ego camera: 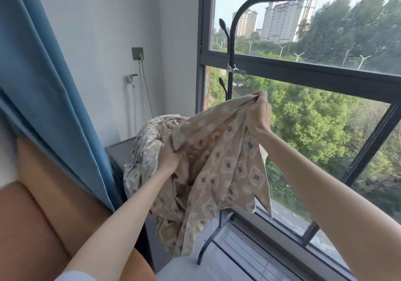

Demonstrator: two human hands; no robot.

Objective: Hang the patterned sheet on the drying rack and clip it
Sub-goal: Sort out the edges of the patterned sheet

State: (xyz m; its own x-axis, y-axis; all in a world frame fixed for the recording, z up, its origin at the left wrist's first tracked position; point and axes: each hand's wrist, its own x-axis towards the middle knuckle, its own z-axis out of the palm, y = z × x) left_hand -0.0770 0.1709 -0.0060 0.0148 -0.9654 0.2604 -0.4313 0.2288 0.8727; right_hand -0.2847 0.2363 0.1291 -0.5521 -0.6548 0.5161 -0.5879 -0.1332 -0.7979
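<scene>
both hands bunched into the sheet (pixel 217 161) mid-frame: left hand (pixel 170 158) grips a fold, right hand (pixel 258 116) pinches an edge higher up, below the rack (pixel 233 42) bar, clip (pixel 235 70) on its post

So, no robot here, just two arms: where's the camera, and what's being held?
There is no machine: the grips are a person's bare hands, filmed by one head-worn camera looking forward and down. The left grip bunches the middle of the patterned sheet; the right grip pinches a raised corner. The rest seems heaped on a dark cabinet. Ahead, by the window, stands the black drying rack, the sheet not yet on it, with a metal clip on its upright.
</scene>
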